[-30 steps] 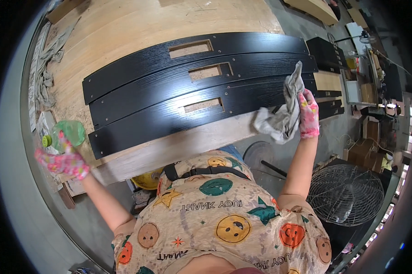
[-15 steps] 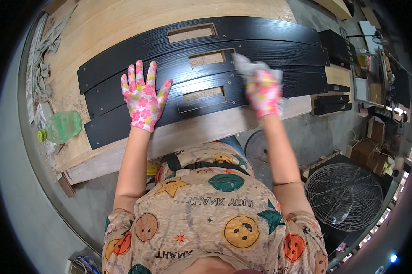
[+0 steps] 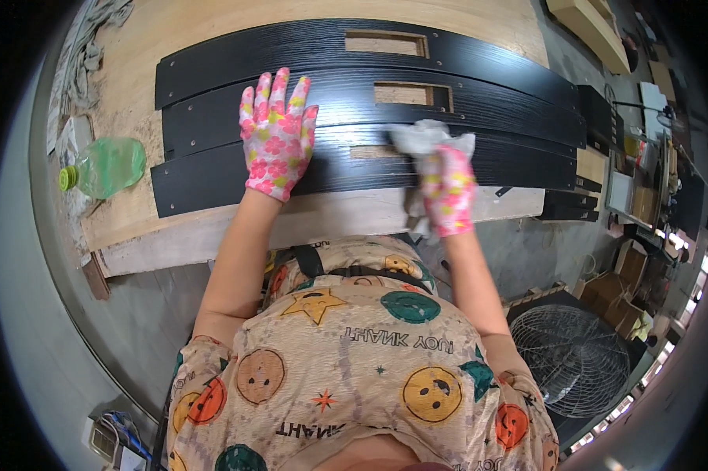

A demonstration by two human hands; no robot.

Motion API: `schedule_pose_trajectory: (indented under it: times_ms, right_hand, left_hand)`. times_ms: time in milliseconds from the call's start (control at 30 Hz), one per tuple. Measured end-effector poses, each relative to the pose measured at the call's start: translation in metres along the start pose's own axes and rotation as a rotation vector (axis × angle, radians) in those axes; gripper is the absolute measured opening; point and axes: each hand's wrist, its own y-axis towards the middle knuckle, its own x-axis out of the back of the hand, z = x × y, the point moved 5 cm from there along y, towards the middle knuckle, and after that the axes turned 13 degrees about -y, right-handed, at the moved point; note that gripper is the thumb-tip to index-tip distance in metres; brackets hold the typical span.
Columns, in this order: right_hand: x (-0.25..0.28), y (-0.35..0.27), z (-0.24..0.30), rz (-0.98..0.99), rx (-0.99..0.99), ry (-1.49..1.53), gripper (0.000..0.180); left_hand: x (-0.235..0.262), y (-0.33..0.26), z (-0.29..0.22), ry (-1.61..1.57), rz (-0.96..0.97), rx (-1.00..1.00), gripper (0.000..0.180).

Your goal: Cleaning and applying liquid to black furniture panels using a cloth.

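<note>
Rag (image 3: 426,138), pale grey, sits on nearest black panel (image 3: 212,177) at table (image 3: 134,94) front edge, right hand (image 3: 448,191) clenched around it. Left hand (image 3: 277,135) lies flat w/ fingers released & spread across middle and nearest panels. Green bottle (image 3: 107,166) lies left, apart.

I am pressing my left hand (image 3: 278,135), in a pink flowered glove, flat with fingers spread on the black wooden panels (image 3: 212,169) lying side by side along the near edge of the wooden workbench (image 3: 134,212). There are three panels, long, slightly curved and dark with a visible grain, each with a rectangular cut-out near its middle. My right hand (image 3: 448,191), gloved the same way, is gripping a crumpled pale grey rag (image 3: 426,139) and holding it against the nearest panel, just right of its cut-out.
</note>
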Motion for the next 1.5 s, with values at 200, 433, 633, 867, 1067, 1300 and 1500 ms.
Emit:
schedule_pose_trajectory:
  times_ms: [200,433,633,867,1067,1300,1500]
  right_hand:
    - [0.027,0.031,-0.061,-0.076,-0.279,-0.052,0.019]
    - [-0.027,0.059,0.159,0.16,0.311,0.203,0.015]
    - [-0.035,0.082,0.151,0.265,0.374,0.001,0.016]
    - [0.037,0.063,-0.211,-0.163,-0.665,-0.286,0.021]
    - [-0.089,0.132,0.034,0.268,0.29,0.028,0.014]
    - [0.018,0.167,-0.181,0.159,-0.155,-0.17,0.025]
    - [-0.009,0.175,-0.323,0.169,-0.417,-0.373,0.023]
  left_hand:
    - [-0.001,0.0,0.001,-0.028,-0.038,-0.001,0.039]
    - [0.009,-0.007,0.041,-0.636,-0.307,0.017,0.042]
    - [0.037,-0.028,0.089,0.107,-0.125,0.042,0.039]
    - [0.042,-0.005,0.067,0.044,-0.052,0.062,0.037]
    - [0.037,-0.013,0.074,0.032,-0.023,0.048,0.037]
    - [0.045,-0.029,0.088,0.089,0.005,0.086,0.038]
    - [0.021,0.0,0.08,0.15,-0.121,0.052,0.028]
